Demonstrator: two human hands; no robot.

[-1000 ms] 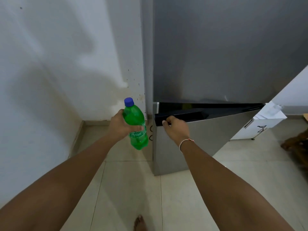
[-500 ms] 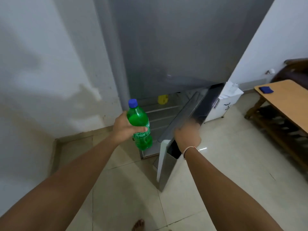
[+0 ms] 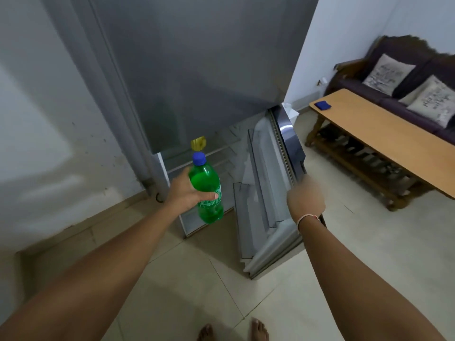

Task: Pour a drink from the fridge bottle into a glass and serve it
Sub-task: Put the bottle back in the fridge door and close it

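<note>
Green plastic bottle [image 3: 206, 190], blue cap: upright, left hand [image 3: 183, 191] fingers wrapped around it.
Right hand [image 3: 306, 199]: blurred at steel fridge door [image 3: 288, 141] edge; finger state unclear.

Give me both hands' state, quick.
Left hand: closed around the bottle.
Right hand: blurred, at the fridge door edge; grip cannot be told.

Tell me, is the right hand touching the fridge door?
Cannot tell. In the head view the right hand is motion-blurred at the outer edge of the open fridge door, overlapping it, so neither contact nor a gap shows plainly.
</note>
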